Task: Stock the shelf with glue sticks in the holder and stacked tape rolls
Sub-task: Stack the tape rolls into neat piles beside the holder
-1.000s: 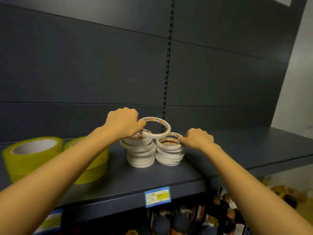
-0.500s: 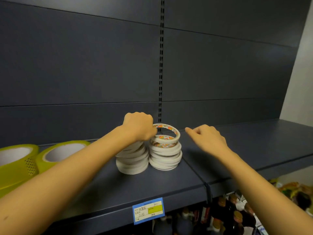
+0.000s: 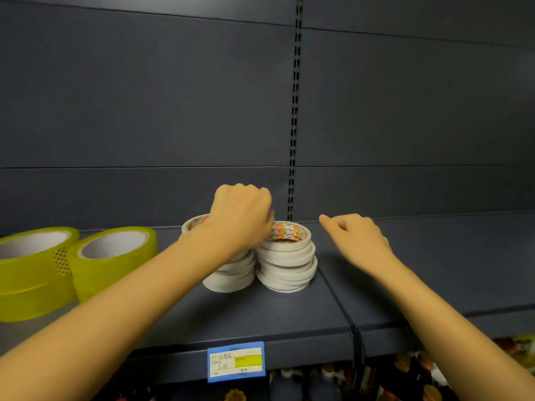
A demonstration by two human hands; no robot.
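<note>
Two stacks of thin white tape rolls stand side by side on the dark grey shelf [image 3: 289, 311]. My left hand [image 3: 241, 215] hovers over the left stack [image 3: 228, 277] and hides most of its top. Its curled fingers rest on the left rim of the top roll [image 3: 292, 234], which lies flat on the right stack [image 3: 286, 267]. My right hand [image 3: 357, 237] floats just right of that stack, fingers loosely apart, index finger pointing left, holding nothing. No glue sticks or holder are in view.
Two wide yellow tape rolls [image 3: 113, 256] [image 3: 29, 270] lie flat at the left of the shelf. A blue and yellow price label [image 3: 236, 361] is on the shelf's front edge. Bottles [image 3: 405, 377] stand on the level below. A slotted upright [image 3: 293, 125] splits the back panel.
My left hand has lowered the tilted roll flat onto the right stack. My right hand has let go of that stack and drawn back to the right.
</note>
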